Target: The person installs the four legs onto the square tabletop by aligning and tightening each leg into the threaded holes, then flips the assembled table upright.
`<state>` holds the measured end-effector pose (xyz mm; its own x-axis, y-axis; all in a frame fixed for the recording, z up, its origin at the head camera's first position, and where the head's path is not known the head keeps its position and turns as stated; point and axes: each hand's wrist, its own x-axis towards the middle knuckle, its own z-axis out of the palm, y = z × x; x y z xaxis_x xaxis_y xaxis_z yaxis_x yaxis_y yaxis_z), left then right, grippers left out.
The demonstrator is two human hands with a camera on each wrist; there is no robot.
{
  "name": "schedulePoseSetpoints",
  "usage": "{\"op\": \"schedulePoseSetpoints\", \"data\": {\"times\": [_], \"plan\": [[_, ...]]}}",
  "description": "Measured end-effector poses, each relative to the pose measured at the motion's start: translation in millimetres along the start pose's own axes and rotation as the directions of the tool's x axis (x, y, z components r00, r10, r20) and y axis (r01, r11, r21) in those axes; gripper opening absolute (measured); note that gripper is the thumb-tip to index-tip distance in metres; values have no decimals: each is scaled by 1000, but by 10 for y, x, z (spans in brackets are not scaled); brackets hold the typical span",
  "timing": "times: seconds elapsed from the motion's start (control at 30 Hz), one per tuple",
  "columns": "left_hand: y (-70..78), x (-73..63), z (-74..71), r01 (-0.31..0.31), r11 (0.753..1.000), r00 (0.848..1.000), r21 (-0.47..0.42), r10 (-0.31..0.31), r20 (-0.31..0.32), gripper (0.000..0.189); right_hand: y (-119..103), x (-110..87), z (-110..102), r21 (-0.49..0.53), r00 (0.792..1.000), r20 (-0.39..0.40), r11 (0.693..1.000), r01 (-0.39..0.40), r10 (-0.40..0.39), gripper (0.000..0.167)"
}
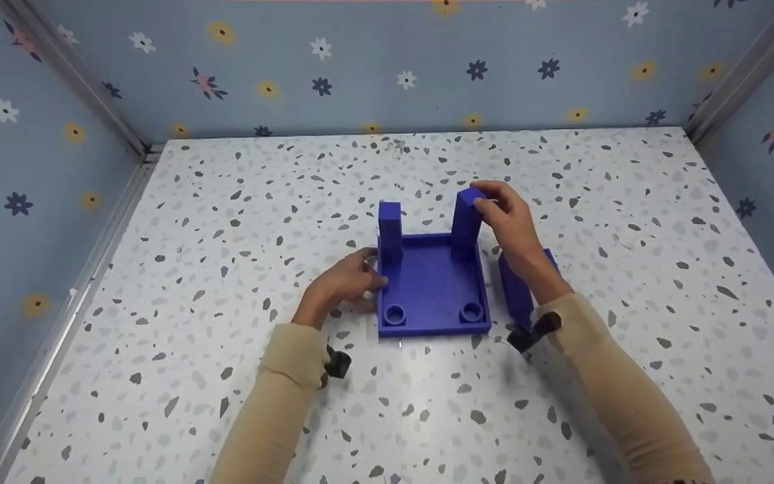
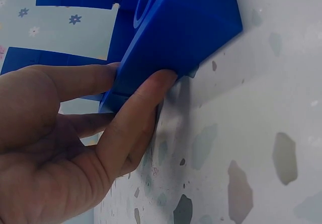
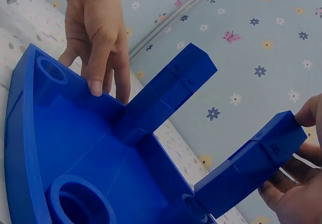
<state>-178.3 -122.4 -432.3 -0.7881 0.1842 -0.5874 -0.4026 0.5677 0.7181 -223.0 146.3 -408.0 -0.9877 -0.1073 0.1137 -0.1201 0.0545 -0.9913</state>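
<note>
A shallow blue square tray (image 1: 434,286) with raised walls and round corner sockets lies on the table. My left hand (image 1: 350,279) grips its left wall, thumb over the rim and fingers against the outside. One blue square post (image 1: 390,228) stands upright at the back left corner. With my right hand (image 1: 508,212), I pinch the top of a second blue post (image 3: 251,166), which leans slightly at the back right corner. Its lower end meets the round socket (image 3: 193,206) there; how deep it sits, I cannot tell. Both front sockets (image 1: 395,314) show open tops.
Right of the tray, partly hidden beneath my right forearm, lie more blue pieces (image 1: 516,292). Speckled white tabletop (image 1: 226,336) surrounds everything. Flowered blue panels (image 1: 360,67) wall in the back and both sides.
</note>
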Motion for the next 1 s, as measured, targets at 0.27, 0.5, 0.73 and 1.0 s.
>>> {"op": "schedulePoseSetpoints", "data": {"times": [0.27, 0.5, 0.73, 1.0], "plan": [[16, -10, -15, -4, 1000, 1000, -22, 4, 2, 65, 20, -34, -26, -39, 999, -7, 998, 46, -47, 35], [26, 11, -17, -70, 993, 997, -92, 71, 7, 66, 7, -79, -17, -154, 996, -28, 985, 82, -87, 36], [29, 8, -20, -70, 993, 997, -96, 71, 9, 66, -39, -120, 18, -268, 988, -57, 955, 123, -143, 36], [14, 18, 0, -79, 991, 997, -109, 80, 10, 65, -238, -230, 108, -325, 986, -89, 940, 106, -142, 37]]}}
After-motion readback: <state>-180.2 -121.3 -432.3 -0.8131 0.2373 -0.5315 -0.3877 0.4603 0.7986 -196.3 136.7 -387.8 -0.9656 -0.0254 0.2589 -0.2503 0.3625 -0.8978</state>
